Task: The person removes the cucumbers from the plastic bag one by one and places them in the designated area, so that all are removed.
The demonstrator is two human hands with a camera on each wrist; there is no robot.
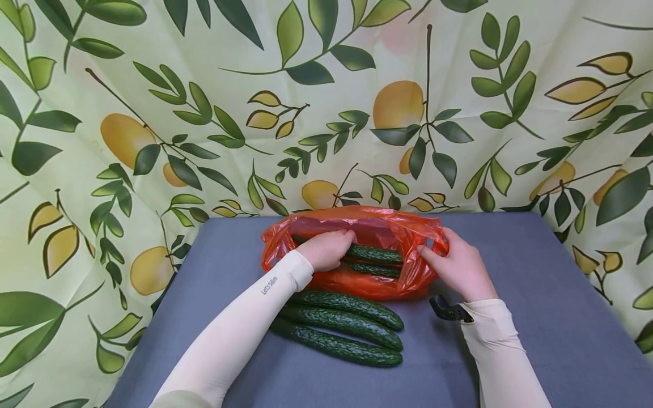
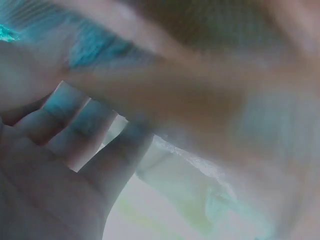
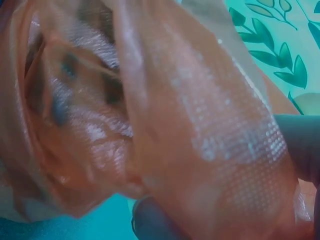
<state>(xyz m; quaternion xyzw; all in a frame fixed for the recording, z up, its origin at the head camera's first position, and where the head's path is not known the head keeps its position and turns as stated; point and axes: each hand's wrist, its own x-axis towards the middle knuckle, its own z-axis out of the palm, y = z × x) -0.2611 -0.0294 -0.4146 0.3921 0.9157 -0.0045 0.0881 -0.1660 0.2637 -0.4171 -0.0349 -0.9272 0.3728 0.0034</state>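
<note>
A red plastic bag [image 1: 377, 286] lies on its side on the table, its mouth facing the person. Inside it, two dark green cucumbers [image 1: 374, 253] show. My left hand [image 1: 325, 250] reaches into the bag's mouth, over the left part of those cucumbers; in the left wrist view its fingers [image 2: 107, 145] look loosely extended beside blurred plastic, with nothing in the palm. With thumb and fingers, my right hand [image 1: 461, 265] pinches the bag's right handle edge. Three more cucumbers [image 1: 342, 326] lie side by side in front of the bag, their left ends partly behind my left forearm.
A grey cloth covers the table [image 1: 551, 334]. Behind it and at both sides hangs a curtain [image 1: 326, 141] printed with leaves and fruit. A black strap-like piece [image 1: 449, 310] sticks out at my right wrist.
</note>
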